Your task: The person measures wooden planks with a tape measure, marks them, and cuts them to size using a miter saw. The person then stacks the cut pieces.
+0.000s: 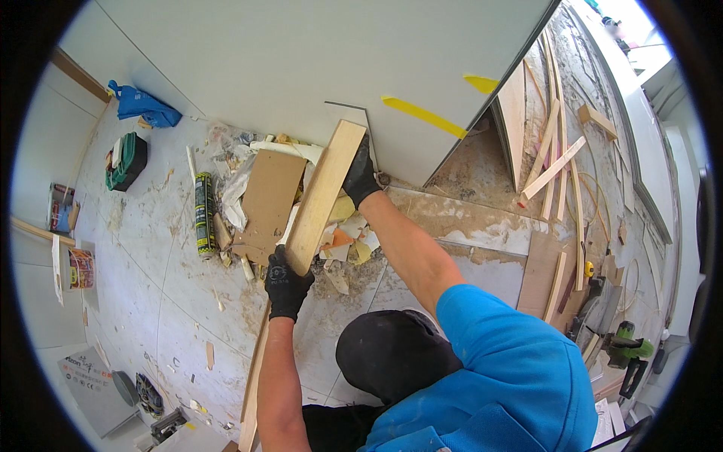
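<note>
My left hand (pixel 288 282), in a black glove, is closed on the lower end of a short pale wooden board (pixel 326 192). My right hand (pixel 361 172), also gloved, grips that board near its upper end, close to a white panel (pixel 331 53) with yellow tape (pixel 423 115) on it. A long wooden strip (pixel 252 403) runs down from behind my left hand to the lower edge; whether I hold it is unclear. Under the board lie a brown cardboard sheet (pixel 265 196) and torn scraps (pixel 348 256).
At left lie a spray can (pixel 205 218), green toolbox (pixel 126 162), blue bag (pixel 147 109) and bucket (pixel 81 267). Loose battens (pixel 557 158), a tape measure (pixel 590 269) and a green power tool (pixel 629 348) are at right. A dark rounded shape (pixel 395 354) fills the lower middle, beside my blue sleeve.
</note>
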{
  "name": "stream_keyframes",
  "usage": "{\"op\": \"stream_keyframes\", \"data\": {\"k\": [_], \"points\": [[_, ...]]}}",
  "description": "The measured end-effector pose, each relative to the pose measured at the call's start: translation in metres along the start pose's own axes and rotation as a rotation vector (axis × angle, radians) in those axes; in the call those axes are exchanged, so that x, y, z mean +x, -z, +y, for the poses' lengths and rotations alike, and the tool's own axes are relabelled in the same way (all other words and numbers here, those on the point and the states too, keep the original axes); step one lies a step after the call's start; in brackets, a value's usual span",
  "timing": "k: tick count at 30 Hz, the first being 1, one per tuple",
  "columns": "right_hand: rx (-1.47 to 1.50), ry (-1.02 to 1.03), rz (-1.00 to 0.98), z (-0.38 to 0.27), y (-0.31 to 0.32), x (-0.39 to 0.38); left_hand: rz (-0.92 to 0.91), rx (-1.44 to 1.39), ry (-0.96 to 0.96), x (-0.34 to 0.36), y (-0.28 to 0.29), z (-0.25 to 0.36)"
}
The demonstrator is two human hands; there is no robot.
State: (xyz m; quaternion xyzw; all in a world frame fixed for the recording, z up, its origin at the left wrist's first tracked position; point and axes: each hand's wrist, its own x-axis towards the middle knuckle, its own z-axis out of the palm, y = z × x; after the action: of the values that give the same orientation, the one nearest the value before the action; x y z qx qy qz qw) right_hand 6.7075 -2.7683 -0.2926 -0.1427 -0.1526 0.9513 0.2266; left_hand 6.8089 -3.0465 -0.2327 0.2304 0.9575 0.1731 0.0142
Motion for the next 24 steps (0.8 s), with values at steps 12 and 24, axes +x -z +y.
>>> {"op": "stream_keyframes", "data": {"k": [12,24], "points": [[-0.011,0.011,0.072,-0.001,-0.006,-0.007,-0.264,-0.275,0.066,0.014,0.023,-0.008],[-0.04,0.11,0.063,-0.008,-0.007,0.001,-0.242,-0.253,0.026,0.017,0.021,-0.021]]}}
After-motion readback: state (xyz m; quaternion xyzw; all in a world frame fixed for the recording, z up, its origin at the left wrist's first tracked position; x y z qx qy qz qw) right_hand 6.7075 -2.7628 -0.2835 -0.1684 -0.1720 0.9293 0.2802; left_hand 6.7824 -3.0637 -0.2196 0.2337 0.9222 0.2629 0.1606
